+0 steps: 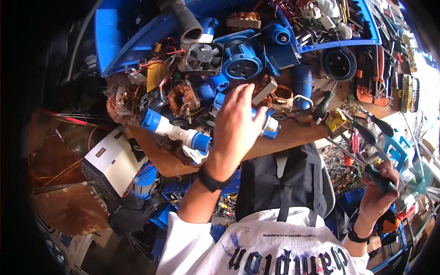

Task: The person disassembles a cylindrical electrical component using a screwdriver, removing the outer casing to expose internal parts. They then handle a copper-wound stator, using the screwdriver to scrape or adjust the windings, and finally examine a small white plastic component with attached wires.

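My left hand (239, 120) is over the near edge of the workbench, its fingers stretched out and the thumb apart. Partly hidden beneath it is a blue and white industrial plug (271, 124); I cannot tell whether the hand touches it. Just to its left lies a white connector with blue ends (176, 133). Off to the right, my right hand (387, 176) is closed around the dark green handle of a screwdriver (381, 179), whose shaft points up and left. Beyond the left hand sit a blue round socket (242, 62) and a square black fan (204, 58).
Copper coils (182, 98) and a dark tube (189, 27) crowd the bench (302, 130). A blue bin (339, 45) of scrap stands at the back. Another screwdriver (324, 104) and a brush (406, 94) lie right. A white metal box (115, 158) stands left, below bench level.
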Tool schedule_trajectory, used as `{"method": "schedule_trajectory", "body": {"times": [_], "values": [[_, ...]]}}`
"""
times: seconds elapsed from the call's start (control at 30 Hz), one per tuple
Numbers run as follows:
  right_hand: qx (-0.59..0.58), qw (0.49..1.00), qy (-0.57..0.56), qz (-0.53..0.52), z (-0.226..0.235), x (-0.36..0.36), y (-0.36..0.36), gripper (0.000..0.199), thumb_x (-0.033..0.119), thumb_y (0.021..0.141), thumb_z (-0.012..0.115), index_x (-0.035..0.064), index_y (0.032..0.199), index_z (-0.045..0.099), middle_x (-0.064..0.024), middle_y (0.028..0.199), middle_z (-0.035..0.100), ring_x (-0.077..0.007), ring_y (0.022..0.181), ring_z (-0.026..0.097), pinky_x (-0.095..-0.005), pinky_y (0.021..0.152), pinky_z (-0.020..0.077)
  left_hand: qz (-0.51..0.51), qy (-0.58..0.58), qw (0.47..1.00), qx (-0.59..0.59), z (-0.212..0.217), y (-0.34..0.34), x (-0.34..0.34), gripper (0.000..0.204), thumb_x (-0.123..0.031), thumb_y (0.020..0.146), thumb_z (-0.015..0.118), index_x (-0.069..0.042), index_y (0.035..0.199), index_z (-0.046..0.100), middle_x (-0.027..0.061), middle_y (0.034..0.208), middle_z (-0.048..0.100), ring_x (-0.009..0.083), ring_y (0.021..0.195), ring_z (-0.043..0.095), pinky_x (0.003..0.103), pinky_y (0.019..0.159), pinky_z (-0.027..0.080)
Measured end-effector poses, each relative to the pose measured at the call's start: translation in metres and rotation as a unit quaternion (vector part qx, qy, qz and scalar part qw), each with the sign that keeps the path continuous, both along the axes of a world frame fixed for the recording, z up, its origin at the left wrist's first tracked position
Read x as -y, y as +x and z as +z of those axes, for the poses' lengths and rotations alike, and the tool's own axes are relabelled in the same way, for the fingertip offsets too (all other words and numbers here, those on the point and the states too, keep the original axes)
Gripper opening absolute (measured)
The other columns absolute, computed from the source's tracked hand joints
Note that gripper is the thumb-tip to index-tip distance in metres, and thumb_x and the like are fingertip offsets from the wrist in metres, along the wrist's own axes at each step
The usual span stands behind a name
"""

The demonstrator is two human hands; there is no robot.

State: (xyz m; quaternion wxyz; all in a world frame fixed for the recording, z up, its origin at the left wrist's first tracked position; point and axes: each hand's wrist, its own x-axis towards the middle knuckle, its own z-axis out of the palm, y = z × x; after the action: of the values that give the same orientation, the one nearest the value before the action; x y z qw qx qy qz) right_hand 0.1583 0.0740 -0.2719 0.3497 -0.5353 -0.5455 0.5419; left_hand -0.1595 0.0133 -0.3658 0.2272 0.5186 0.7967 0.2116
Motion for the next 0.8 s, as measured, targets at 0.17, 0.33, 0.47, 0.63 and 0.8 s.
{"method": "schedule_trajectory", "body": {"times": [0.17,0.33,0.47,0.63,0.8], "values": [[-0.006,1.0,-0.002,0.008,-0.002,0.001,0.002,0.068,0.069,0.086,0.048,0.0036,0.103,0.057,-0.0092,0.083,0.049,-0.0164,0.068,0.057,-0.0229,0.057,0.048,0.016,0.002,0.999,-0.042,-0.04,0.025,-0.019,0.052,-0.016,0.077,0.074,0.004,0.119,0.052,0.019,0.115,0.058,0.0328,0.108,0.055,0.038,0.095,0.046],[-0.01,1.0,-0.011,0.005,-0.006,0.0,0.007,0.067,0.068,0.087,0.048,0.0035,0.103,0.057,-0.009,0.083,0.048,-0.0163,0.068,0.056,-0.0222,0.056,0.0474,0.036,-0.04,0.998,-0.039,-0.056,0.03,-0.024,0.049,-0.016,0.077,0.074,0.002,0.117,0.052,0.0181,0.11,0.06,0.0325,0.104,0.058,0.038,0.091,0.048],[-0.017,1.0,-0.01,-0.011,-0.004,0.0,0.008,0.067,0.068,0.086,0.05,0.0029,0.101,0.057,-0.0096,0.083,0.048,-0.0173,0.068,0.056,-0.023,0.055,0.0479,0.029,-0.023,0.998,-0.043,-0.065,0.032,-0.027,0.048,-0.015,0.078,0.073,0.002,0.118,0.051,0.0196,0.109,0.061,0.0348,0.101,0.059,0.04,0.088,0.049],[-0.018,0.998,-0.03,-0.048,-0.002,-0.004,0.004,0.07,0.069,0.082,0.055,0.0,0.093,0.061,-0.0091,0.081,0.048,-0.0183,0.067,0.056,-0.0253,0.051,0.0503,0.059,-0.07,0.996,0.005,-0.054,0.026,-0.033,0.045,-0.018,0.079,0.074,-0.001,0.118,0.057,0.0193,0.11,0.065,0.0342,0.103,0.063,0.04,0.089,0.049],[-0.046,0.998,-0.044,-0.02,-0.001,-0.004,0.011,0.064,0.063,0.085,0.058,-0.0007,0.089,0.064,-0.009,0.077,0.054,-0.0176,0.067,0.056,-0.0285,0.061,0.0454,0.061,-0.081,0.995,0.025,-0.062,0.02,-0.03,0.049,-0.018,0.077,0.075,-0.003,0.119,0.054,0.018,0.109,0.065,0.034,0.101,0.063,0.04,0.087,0.049]]}}
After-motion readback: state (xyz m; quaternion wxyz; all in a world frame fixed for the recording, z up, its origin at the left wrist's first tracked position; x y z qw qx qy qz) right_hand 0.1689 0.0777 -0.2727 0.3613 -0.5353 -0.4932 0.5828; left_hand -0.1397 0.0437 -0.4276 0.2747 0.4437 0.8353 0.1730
